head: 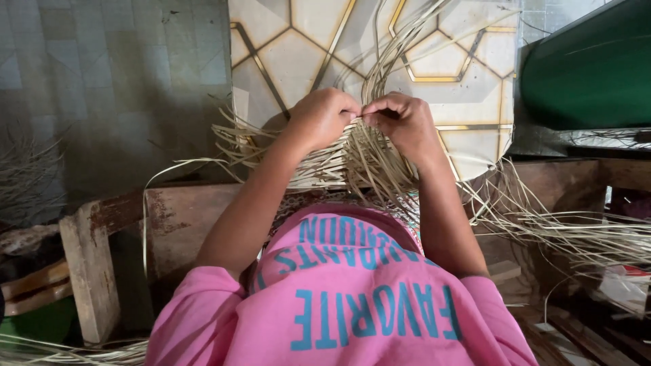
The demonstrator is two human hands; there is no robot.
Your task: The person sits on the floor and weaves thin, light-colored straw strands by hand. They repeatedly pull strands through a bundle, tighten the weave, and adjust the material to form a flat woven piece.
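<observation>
My left hand (323,116) and my right hand (405,123) meet just above a half-woven mat of pale straw strips (319,166) that lies over my lap. Both hands pinch thin strips at the mat's upper edge, fingertips almost touching. Long loose straw strips (400,47) rise from between the hands and fan out toward the top of the view. My pink shirt with teal lettering (346,298) fills the lower middle.
A tiled panel with gold hexagon lines (468,81) lies beyond the hands. A green container (597,68) stands at the upper right. More loose straw (583,234) spreads to the right over a wooden bench (176,217). Grey tiled floor lies to the left.
</observation>
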